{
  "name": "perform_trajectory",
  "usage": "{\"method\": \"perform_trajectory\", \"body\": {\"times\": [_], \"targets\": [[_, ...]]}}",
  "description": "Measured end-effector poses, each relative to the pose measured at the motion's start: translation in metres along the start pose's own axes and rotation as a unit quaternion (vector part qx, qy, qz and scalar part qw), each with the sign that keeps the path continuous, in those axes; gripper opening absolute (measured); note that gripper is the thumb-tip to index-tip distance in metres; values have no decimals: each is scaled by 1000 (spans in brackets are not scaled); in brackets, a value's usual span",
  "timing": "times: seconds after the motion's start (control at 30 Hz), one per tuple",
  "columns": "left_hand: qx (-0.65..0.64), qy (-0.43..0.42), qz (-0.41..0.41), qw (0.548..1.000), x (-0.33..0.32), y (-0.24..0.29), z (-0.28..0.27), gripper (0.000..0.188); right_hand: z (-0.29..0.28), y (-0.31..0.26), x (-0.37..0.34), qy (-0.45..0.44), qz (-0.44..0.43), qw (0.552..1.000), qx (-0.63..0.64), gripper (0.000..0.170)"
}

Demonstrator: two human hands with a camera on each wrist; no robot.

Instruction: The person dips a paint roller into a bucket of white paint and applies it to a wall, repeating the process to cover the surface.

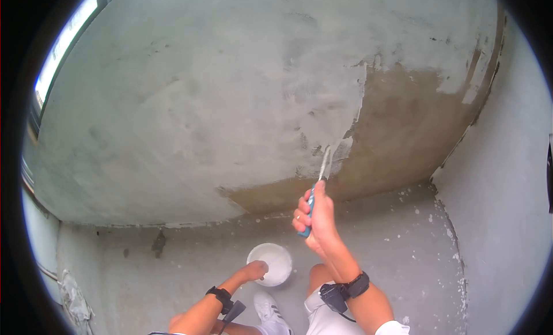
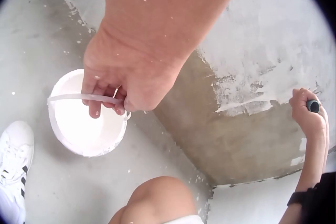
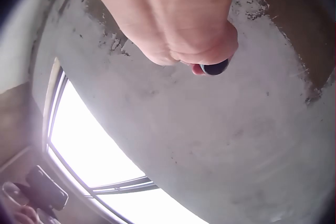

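My right hand [image 1: 319,217] grips the blue handle of a putty knife [image 1: 311,203], raised in front of the wall. Its blade [image 1: 326,162] carries white paste and overlaps the border between grey-white coating [image 1: 230,104] and a bare brown patch [image 1: 403,127]. In the right wrist view only the dark butt of the handle [image 3: 215,68] shows below the fist; the blade is hidden. Low down, my left hand [image 2: 134,71] holds the thin white bail handle [image 2: 73,97] of a white bucket [image 2: 62,137], fingers curled round it over the opening. White material shows inside the bucket.
The grey floor [image 1: 190,260] is speckled with white splashes. A side wall [image 1: 507,162] meets the coated wall at the right. There is a bright window [image 3: 94,134] on the other side. My white shoe [image 1: 266,307] is close to the bucket, and crumpled plastic [image 1: 74,297] lies at the left.
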State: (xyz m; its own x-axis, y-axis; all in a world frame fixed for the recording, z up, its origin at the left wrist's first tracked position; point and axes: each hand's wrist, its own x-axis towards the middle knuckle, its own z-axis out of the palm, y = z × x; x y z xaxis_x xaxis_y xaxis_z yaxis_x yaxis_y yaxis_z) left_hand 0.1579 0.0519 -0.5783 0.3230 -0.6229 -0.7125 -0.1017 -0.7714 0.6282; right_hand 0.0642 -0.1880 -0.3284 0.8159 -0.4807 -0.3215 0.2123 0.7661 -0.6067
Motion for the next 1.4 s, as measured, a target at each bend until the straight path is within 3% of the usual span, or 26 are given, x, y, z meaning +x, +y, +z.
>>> {"method": "perform_trajectory", "body": {"times": [0.13,0.23,0.3,0.37,0.43,0.53,0.73,0.93,1.03,1.23,1.4], "targets": [[21,-5,0,1000,6,5,-6,33,-15,25,-2,-30,43,995,-85,45],[18,-2,6,1000,3,5,-3,32,-15,29,-6,24,9,990,-139,41],[19,5,13,1000,3,6,-9,30,-26,29,-3,66,-95,960,-254,37],[14,7,22,1000,9,-3,-5,28,-53,30,9,105,-217,902,-357,32],[36,4,23,999,11,-2,-4,26,-61,15,5,119,-239,878,-398,30],[50,8,16,999,10,2,-4,25,-74,9,19,127,-363,798,-463,27],[67,10,7,998,15,1,-5,26,-65,-1,19,161,-334,777,-510,28],[61,22,6,998,13,-3,-4,27,-83,17,27,176,-301,803,-483,31],[51,25,3,998,11,-3,0,27,-71,13,33,148,-353,798,-465,31],[55,18,20,998,6,-1,-3,27,-65,24,28,180,-330,801,-466,31],[52,25,17,998,5,-4,-2,27,-68,26,31,194,-377,768,-480,32]]}}
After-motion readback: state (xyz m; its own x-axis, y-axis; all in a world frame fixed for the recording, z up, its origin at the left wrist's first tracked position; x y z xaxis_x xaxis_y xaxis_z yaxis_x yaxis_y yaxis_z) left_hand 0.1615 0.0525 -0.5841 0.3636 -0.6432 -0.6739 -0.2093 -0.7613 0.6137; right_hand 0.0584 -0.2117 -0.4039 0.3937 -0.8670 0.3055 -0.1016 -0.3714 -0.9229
